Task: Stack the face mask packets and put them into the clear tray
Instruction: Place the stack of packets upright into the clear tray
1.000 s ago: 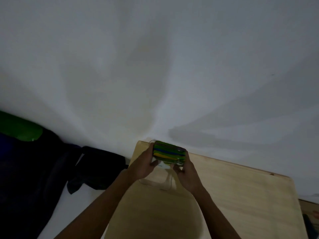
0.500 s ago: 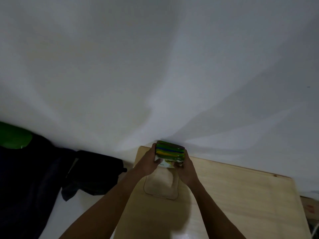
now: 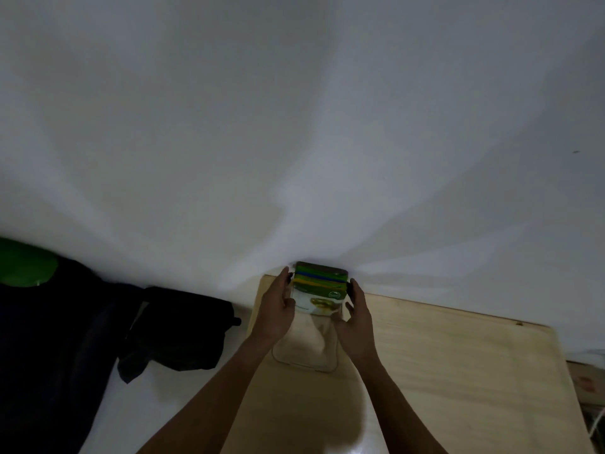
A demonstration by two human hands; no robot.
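Observation:
A stack of face mask packets (image 3: 319,286), with green, blue and yellow edges and a white front with a green picture, stands on end at the far end of the clear tray (image 3: 306,353). My left hand (image 3: 276,306) presses its left side and my right hand (image 3: 357,314) presses its right side. The tray lies on the wooden table (image 3: 442,371) near the far left corner, by the white wall. The tray's near half shows bare.
A dark bag (image 3: 183,329) and dark cloth lie left of the table, with a green object (image 3: 26,267) at the far left. A box (image 3: 586,385) sits beyond the table's right edge. The white wall rises just behind the tray.
The stack has tipped back and moved lower between my hands, so its white front now shows. The tray's outline has come into clearer view below it.

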